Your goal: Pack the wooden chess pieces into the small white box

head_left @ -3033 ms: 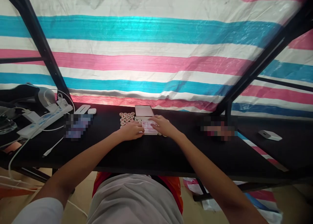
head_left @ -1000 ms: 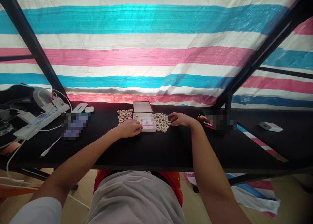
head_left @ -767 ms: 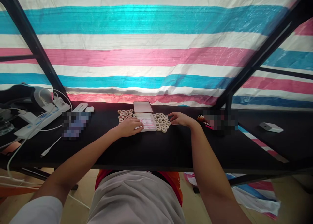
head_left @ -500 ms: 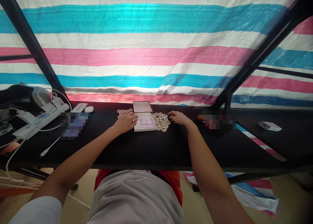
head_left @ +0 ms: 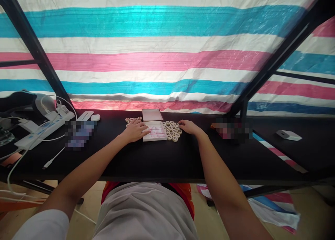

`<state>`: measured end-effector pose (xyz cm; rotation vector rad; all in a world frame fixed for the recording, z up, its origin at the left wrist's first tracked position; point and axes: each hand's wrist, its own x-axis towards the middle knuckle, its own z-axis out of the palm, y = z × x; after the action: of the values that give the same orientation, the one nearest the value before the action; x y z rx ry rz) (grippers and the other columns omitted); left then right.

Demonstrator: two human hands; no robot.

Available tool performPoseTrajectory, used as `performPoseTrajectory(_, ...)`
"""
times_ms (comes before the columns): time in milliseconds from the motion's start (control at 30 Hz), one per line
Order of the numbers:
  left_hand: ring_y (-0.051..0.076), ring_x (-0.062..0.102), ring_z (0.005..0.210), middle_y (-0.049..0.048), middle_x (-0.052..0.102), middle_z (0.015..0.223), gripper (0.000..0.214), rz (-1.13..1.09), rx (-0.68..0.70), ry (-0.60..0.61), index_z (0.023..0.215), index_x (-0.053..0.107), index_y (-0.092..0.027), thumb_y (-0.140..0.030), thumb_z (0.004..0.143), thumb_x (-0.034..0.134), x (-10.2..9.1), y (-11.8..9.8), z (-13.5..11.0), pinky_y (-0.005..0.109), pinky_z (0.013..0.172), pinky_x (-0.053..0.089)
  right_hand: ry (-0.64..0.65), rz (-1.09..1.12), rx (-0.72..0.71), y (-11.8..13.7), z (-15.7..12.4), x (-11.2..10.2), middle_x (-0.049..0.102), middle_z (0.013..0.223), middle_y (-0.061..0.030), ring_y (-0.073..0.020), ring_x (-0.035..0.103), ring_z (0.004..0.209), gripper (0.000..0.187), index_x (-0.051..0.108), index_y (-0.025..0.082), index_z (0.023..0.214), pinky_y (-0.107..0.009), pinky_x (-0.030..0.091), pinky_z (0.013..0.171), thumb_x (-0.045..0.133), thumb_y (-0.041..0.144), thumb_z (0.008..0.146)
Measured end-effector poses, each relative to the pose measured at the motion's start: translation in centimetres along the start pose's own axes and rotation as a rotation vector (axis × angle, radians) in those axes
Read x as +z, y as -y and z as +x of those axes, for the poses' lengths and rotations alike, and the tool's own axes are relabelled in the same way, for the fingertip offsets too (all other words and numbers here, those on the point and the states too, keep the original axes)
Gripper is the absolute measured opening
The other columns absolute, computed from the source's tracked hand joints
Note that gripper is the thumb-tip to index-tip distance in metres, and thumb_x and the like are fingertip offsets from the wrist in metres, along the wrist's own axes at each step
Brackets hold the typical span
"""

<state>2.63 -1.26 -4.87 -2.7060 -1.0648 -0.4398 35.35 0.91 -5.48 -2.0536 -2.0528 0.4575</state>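
A small white box [head_left: 156, 131] with a pink grid inside sits on the black table [head_left: 162, 159]. Its lid [head_left: 152, 114] lies just behind it. Round wooden game pieces lie in two groups: a left group [head_left: 130, 120] and a right group [head_left: 172, 129]. My left hand [head_left: 136, 130] lies flat over the left group, fingers stretched toward the box's left edge. My right hand [head_left: 188, 126] rests palm down at the right edge of the right group, fingertips touching the pieces. Neither hand visibly grips anything.
At the left stand a white power strip [head_left: 42, 130] with cables, a white mouse [head_left: 95, 117] and a loose white cable [head_left: 53, 158]. A small white device [head_left: 289, 135] lies on the right table. Black frame posts [head_left: 34, 44] rise in front of a striped tarp [head_left: 162, 58].
My left hand slid off the box's front left corner and up onto the left group of pieces. My right hand, which had left the box, crept slightly left against the right group.
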Motion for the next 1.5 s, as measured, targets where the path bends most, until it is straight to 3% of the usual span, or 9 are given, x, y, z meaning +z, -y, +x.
performPoseTrajectory(167,0.022,0.050,0.108,0.0071,0.063,0.108,0.045,-0.015,0.032,0.002,0.111,0.063,-0.020,-0.049,0.095,0.034,0.2,0.0,0.0,0.039,0.102,0.029,0.006,-0.010,0.000,0.1,0.0,-0.1,0.067,0.105,-0.0082,-0.0194,0.062,0.093,0.033,0.063,0.016,0.113,-0.025,0.044,0.081,0.050,0.028,0.085)
performPoseTrajectory(367,0.023,0.049,0.108,0.0086,0.062,0.111,0.036,0.007,0.068,-0.058,0.110,0.064,-0.025,-0.046,0.094,0.040,0.5,-0.2,-0.3,0.042,0.099,0.032,-0.004,-0.003,-0.012,0.1,-0.2,-0.2,0.068,0.102,-0.0079,-0.0191,0.063,0.091,0.032,0.065,0.017,0.111,-0.024,0.045,0.081,0.050,0.027,0.085)
performPoseTrajectory(1033,0.023,0.051,0.102,0.0065,0.064,0.098,0.034,-0.027,0.058,-0.005,0.098,0.070,-0.027,-0.044,0.093,0.041,0.0,-0.5,-0.2,0.044,0.101,0.028,-0.012,0.040,-0.003,0.1,0.1,0.1,0.068,0.105,-0.0091,-0.0196,0.062,0.095,0.037,0.060,0.014,0.119,-0.026,0.043,0.086,0.050,0.024,0.084)
performPoseTrajectory(1167,0.022,0.051,0.104,0.0074,0.062,0.106,0.038,-0.049,0.112,-0.044,0.104,0.069,-0.025,-0.044,0.095,0.037,-0.9,-0.9,-0.1,0.042,0.101,0.029,-0.159,0.035,-0.026,0.6,-0.2,-0.2,0.068,0.099,-0.0096,-0.0203,0.061,0.093,0.036,0.061,0.013,0.116,-0.028,0.043,0.086,0.049,0.019,0.083)
performPoseTrajectory(1300,0.021,0.049,0.109,0.0071,0.058,0.115,0.038,-0.090,0.189,-0.063,0.111,0.066,-0.026,-0.043,0.096,0.036,-2.0,-2.0,-0.2,0.037,0.100,0.033,-0.378,0.202,-0.185,3.3,-1.8,-1.1,0.068,0.097,-0.0068,-0.0191,0.060,0.090,0.030,0.064,0.016,0.108,-0.030,0.044,0.085,0.048,0.024,0.084)
performPoseTrajectory(1400,0.023,0.047,0.113,0.0081,0.056,0.121,0.037,-0.079,0.252,-0.090,0.115,0.064,-0.026,-0.042,0.095,0.037,-2.6,-3.0,-0.4,0.039,0.102,0.033,-0.270,0.407,-0.329,6.4,-3.7,-1.3,0.069,0.089,-0.0044,-0.0172,0.060,0.080,0.028,0.066,0.017,0.096,-0.028,0.046,0.076,0.050,0.036,0.084)
performPoseTrajectory(1500,0.024,0.047,0.114,0.0099,0.053,0.125,0.035,-0.063,0.293,-0.137,0.117,0.063,-0.025,-0.041,0.095,0.039,-3.1,-3.6,-0.5,0.041,0.102,0.033,-0.047,0.526,-0.492,9.1,-5.0,-0.6,0.068,0.082,-0.0022,-0.0157,0.059,0.074,0.031,0.066,0.017,0.089,-0.026,0.045,0.070,0.054,0.045,0.081)
